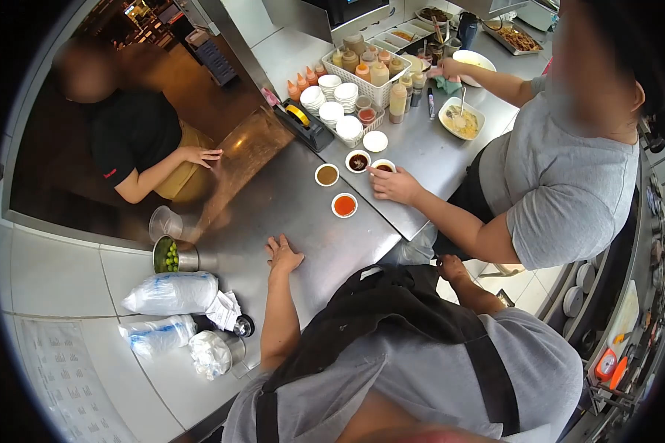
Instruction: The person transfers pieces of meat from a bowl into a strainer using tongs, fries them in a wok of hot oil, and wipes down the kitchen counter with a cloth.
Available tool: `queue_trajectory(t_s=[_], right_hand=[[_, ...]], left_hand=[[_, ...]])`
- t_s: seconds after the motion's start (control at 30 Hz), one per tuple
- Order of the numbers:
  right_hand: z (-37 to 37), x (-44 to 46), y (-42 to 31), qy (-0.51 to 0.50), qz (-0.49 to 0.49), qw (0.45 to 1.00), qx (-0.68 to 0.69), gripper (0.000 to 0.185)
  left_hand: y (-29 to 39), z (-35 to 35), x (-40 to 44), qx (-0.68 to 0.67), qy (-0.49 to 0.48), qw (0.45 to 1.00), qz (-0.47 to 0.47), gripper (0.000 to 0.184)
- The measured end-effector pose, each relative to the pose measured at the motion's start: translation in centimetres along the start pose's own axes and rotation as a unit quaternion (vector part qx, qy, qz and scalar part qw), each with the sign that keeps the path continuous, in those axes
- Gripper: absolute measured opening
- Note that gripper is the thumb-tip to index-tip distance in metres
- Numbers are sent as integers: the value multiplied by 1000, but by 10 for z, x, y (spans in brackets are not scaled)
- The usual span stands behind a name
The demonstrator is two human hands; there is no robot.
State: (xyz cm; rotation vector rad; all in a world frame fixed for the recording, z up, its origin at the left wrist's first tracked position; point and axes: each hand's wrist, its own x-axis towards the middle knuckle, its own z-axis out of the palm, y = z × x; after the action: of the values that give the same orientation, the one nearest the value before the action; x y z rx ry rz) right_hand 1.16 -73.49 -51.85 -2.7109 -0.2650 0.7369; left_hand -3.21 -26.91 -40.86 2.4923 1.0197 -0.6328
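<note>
My left hand (282,255) rests on the steel counter (273,203) with its fingers spread, holding nothing. Low beside my dark apron (391,295), off the counter's edge, is my right hand (453,269); its fingers are mostly hidden, so its grip is unclear. Ahead of my left hand stand a small bowl of orange-red sauce (343,205) and a bowl of brown sauce (326,175). Farther off is a bowl of dark sauce (357,161). A co-worker's hand (395,183) touches another small sauce bowl (382,166).
Stacked white bowls (332,113), a basket of squeeze bottles (369,70) and a tape dispenser (303,122) stand at the back. A metal pot of green fruit (171,255) and wrapped plastic bags (174,293) are at left. Another person (137,133) stands beyond the opening.
</note>
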Motion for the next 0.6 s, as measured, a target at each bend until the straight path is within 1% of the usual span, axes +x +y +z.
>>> queue_trajectory(t_s=[0.07, 0.2, 0.27, 0.4, 0.47, 0.57, 0.6], right_hand=[[2, 2, 0, -4, 24, 999, 29, 19], [6, 7, 3, -2, 21, 999, 40, 19], [4, 7, 0, 7, 49, 998, 39, 16], [-5, 1, -7, 13, 43, 998, 33, 16], [-9, -1, -10, -3, 40, 999, 30, 18], [6, 6, 2, 9, 36, 998, 42, 21], [14, 12, 12, -11, 7, 1000, -6, 22]], left_hand=[[1, -1, -1, -3, -2, 1000, 2, 91], [2, -2, -2, -1, -2, 1000, 0, 91], [2, -2, -2, -1, -2, 1000, 3, 91], [2, -2, -2, -4, -5, 1000, 4, 91], [2, -2, -1, -1, -8, 1000, 0, 91], [0, 1, 0, -3, -4, 1000, 4, 91], [1, 2, 2, -5, 5, 1000, -1, 91]])
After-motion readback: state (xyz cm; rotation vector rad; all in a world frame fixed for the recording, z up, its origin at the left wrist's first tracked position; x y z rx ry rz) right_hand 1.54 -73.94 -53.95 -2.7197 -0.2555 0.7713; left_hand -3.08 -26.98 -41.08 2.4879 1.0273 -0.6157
